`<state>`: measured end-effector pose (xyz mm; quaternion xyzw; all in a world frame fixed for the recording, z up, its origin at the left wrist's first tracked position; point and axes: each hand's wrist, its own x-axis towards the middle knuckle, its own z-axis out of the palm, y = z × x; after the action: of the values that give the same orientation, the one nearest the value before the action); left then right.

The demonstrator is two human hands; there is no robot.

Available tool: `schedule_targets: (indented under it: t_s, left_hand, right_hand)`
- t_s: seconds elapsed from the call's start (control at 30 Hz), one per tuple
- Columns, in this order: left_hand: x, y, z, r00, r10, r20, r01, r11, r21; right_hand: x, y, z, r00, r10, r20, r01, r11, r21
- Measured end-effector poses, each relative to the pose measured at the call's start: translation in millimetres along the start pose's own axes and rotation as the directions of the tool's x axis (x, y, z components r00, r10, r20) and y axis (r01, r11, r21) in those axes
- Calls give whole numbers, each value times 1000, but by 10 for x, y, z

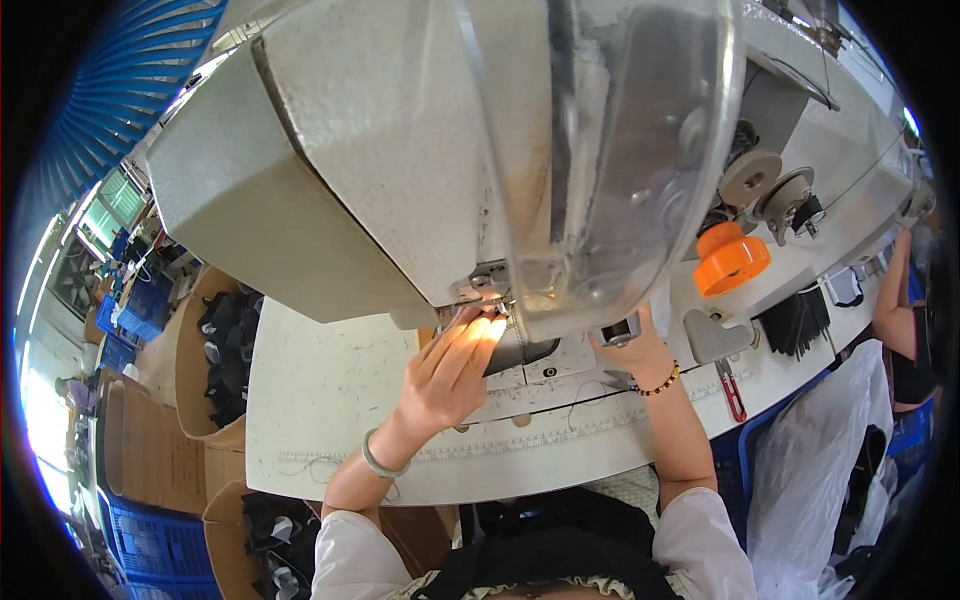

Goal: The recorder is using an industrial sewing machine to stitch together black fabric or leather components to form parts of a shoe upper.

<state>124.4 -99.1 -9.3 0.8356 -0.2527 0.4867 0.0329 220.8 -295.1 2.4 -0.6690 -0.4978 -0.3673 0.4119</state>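
Note:
A large white sewing machine (pixel 400 120) fills the upper middle, with a clear cover (pixel 640 150) on its front. My left hand (pixel 447 375) lies by the lit needle area (pixel 495 305), fingers stretched forward and close together, the tips beside the presser foot. Right of those fingers is a dark, smooth-edged piece (pixel 525 352) on the machine bed; I cannot tell if it is fabric or a plate. My right hand (pixel 637 352) reaches in behind the clear cover's lower edge. Its fingers are mostly hidden, and whether they hold anything does not show.
The white table (pixel 330 400) carries a printed ruler scale, red-handled snips (pixel 732 390) and black strips (pixel 795 322). An orange knob (pixel 730 260) juts out at the right. Cardboard boxes (pixel 190 370) with black pieces stand left; a plastic bag (pixel 815 460) and another person's arm (pixel 893 300) are right.

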Motion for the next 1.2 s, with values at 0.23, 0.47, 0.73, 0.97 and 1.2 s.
schedule_targets:
  t_s: [0.23, 0.47, 0.73, 0.97, 1.2]
  left_hand:
    - [-24, -19, 42, 999, -26, -27, 26, 999, -23]
    - [-23, 0, -6, 999, -46, 26, 46, 999, -14]
    - [15, 36, 28, 996, -92, -8, 92, 995, -28]
    - [-9, 33, 46, 992, -123, -2, 123, 992, 2]
    - [-115, -85, 137, 991, 50, -128, -56, 997, -46]
  right_hand:
    - [-14, 21, 25, 1000, -13, -13, 13, 1000, -24]
    - [-24, 20, 26, 999, -29, -22, 28, 999, -29]
    - [-80, 115, 67, 993, 89, 75, -90, 996, 19]
    - [15, 44, 45, 998, 40, 47, -43, 997, 59]
    - [22, 65, -39, 996, -67, 60, 63, 996, 71]
